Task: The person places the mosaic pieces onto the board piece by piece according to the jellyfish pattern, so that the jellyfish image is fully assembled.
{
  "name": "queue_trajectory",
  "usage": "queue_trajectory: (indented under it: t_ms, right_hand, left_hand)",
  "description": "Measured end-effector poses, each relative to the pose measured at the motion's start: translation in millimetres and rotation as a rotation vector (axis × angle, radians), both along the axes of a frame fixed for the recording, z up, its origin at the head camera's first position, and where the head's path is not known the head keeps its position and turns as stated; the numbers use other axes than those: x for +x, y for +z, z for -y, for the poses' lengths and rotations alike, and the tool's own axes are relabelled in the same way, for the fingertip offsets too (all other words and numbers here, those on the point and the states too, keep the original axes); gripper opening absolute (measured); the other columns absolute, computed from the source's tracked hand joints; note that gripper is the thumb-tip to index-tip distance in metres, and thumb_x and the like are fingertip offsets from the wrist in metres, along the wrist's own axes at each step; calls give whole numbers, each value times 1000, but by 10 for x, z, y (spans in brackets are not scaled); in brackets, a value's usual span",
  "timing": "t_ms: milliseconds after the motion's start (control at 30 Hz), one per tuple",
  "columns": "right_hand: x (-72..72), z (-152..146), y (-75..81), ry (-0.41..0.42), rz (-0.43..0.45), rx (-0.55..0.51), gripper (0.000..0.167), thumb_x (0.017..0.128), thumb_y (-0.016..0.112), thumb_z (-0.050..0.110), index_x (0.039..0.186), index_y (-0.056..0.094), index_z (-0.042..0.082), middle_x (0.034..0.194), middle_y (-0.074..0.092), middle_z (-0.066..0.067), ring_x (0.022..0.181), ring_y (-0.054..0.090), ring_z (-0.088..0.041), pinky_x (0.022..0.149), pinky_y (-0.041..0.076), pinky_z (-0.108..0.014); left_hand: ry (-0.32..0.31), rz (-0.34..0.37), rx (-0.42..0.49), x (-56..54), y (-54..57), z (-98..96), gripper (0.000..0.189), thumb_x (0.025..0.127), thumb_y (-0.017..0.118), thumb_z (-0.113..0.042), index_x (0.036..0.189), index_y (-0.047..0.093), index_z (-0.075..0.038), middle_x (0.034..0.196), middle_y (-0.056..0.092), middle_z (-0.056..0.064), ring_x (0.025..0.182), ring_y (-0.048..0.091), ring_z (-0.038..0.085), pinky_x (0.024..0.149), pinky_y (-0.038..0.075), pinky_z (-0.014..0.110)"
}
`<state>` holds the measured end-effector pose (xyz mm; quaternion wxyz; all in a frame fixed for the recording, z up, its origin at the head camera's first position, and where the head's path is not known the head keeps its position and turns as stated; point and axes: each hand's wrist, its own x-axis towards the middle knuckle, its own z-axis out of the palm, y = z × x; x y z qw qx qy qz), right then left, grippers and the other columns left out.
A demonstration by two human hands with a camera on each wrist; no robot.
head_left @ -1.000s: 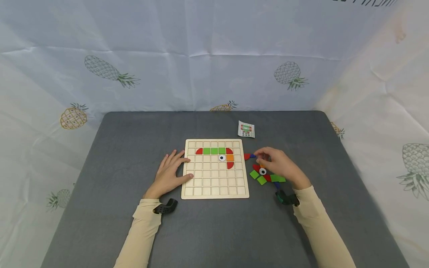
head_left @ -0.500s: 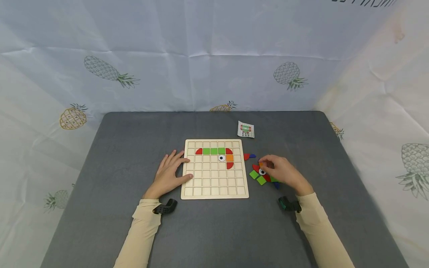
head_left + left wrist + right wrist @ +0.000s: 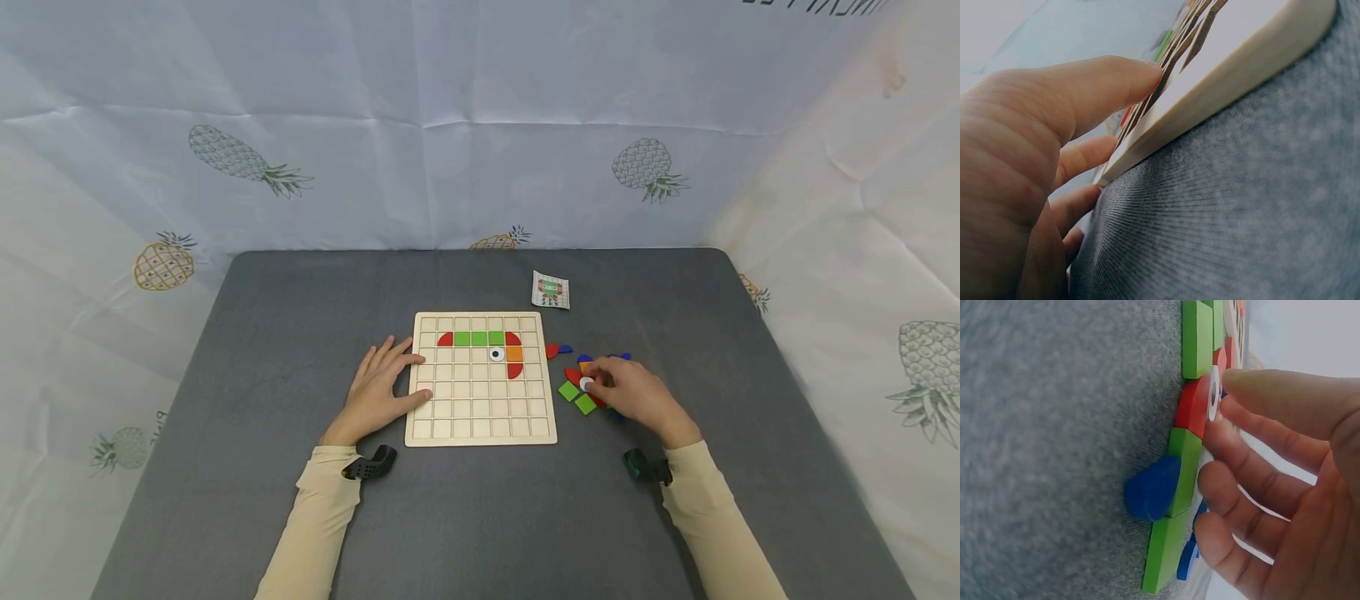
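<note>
My left hand (image 3: 377, 393) rests spread at the left edge of a wooden grid board (image 3: 457, 410); its thumb lies on the rim in the left wrist view. On the board's upper rows sit red rounded pieces (image 3: 446, 339), green squares (image 3: 479, 338), an orange square (image 3: 514, 353) and an eye disc (image 3: 497, 354). Right of the board, my right hand (image 3: 641, 398) pinches a second white eye disc (image 3: 1213, 394) between thumb and forefinger, low over the loose pieces. Under and beside it lie a red piece (image 3: 1191, 406), green blocks (image 3: 1166, 547) and a blue rounded piece (image 3: 1152, 487).
A small printed pattern card (image 3: 551, 290) lies beyond the board's far right corner. Between board and right hand are two green squares (image 3: 568, 391), with a red piece (image 3: 552, 351) and a blue piece (image 3: 566, 349) farther back. All lie on a dark grey table (image 3: 480, 517).
My right hand has drawn back slightly from the far blue pieces, past an orange piece, to the loose eye disc. Blue pieces it covered now show. The left hand and board have not moved.
</note>
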<state>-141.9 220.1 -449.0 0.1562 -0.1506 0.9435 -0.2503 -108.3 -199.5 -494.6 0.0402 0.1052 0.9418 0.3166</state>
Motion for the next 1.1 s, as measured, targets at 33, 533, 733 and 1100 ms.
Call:
queue_trajectory:
  t_ms: [33,533,733,1100]
  right_hand:
    - [2,3,-4,-2,-4,8,24,98,67,22,117,70,8,82,63,1,68,52,-12,57,43,-27]
    - [33,103,-39,-27,-56,83,29,96,69,22,121,67,7,97,63,-6,78,53,-17,63,45,-29]
    - [40,125,-44,-26,-65,49,27,96,69,17,120,67,7,102,62,-7,86,58,-18,67,50,-32]
    - [-25,127,3,10,-109,-55,11,97,68,12,107,71,9,99,65,-7,83,57,-17,73,53,-35]
  left_hand:
    - [-1,-2,3,2,2,0,62,87,75,-47,139,59,-17,166,32,10,159,12,34,131,0,52]
    - [-1,-31,23,12,-18,3,61,86,76,-45,137,60,-16,165,34,12,158,15,37,130,2,55]
    - [-3,2,16,12,-2,1,61,88,74,-47,139,59,-18,166,32,8,159,11,32,131,0,52]
    - [-2,6,11,1,1,4,61,88,74,-48,139,59,-19,166,31,8,159,11,33,131,-1,52]
